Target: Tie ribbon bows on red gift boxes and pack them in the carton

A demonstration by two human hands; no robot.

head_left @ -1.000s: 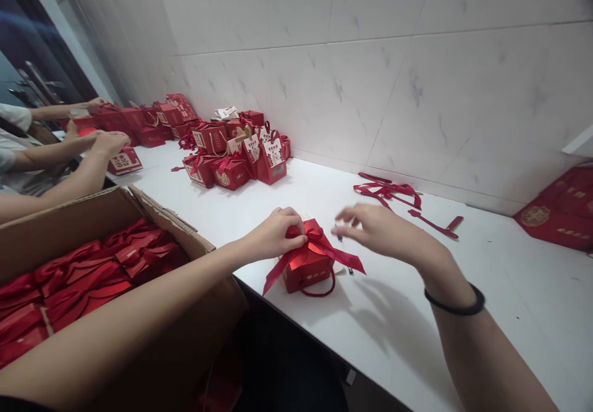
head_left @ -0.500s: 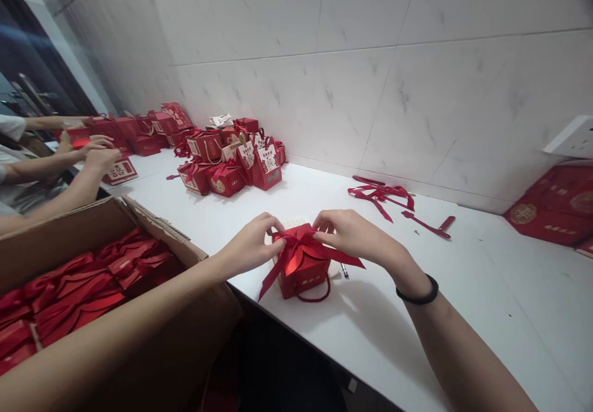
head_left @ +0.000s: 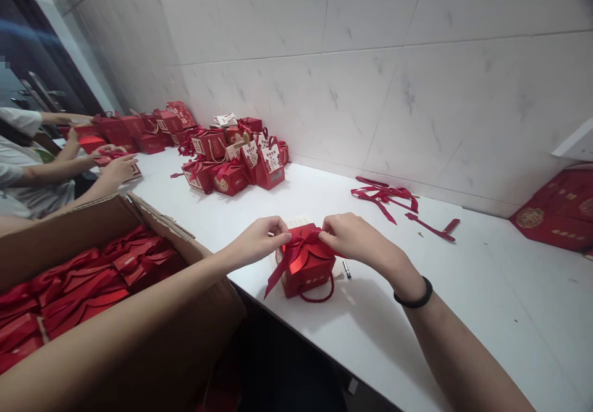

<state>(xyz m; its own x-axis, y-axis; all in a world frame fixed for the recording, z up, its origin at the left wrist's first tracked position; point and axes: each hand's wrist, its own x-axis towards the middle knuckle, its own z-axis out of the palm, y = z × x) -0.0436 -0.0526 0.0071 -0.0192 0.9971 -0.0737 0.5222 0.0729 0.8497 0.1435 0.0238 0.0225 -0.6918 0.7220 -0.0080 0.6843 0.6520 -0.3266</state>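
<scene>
A small red gift box (head_left: 308, 270) with a red cord handle stands near the front edge of the white table (head_left: 463, 301). A red ribbon (head_left: 296, 245) lies over its top, one tail hanging down the left side. My left hand (head_left: 259, 239) pinches the ribbon at the box's top left. My right hand (head_left: 354, 239) pinches it at the top right. Both hands are closed on the ribbon, close together above the box.
An open cardboard carton (head_left: 139, 227) of flat red boxes and ribbons sits at the left. Finished red boxes (head_left: 236, 152) cluster by the wall. Loose ribbons (head_left: 386, 194) lie further right, flat red packaging (head_left: 556, 211) at far right. Other people's arms (head_left: 69, 168) work at far left.
My right hand came from hovering open beside the box onto the ribbon and closed on it. The ribbon's right tail, earlier spread out, is now gathered under that hand.
</scene>
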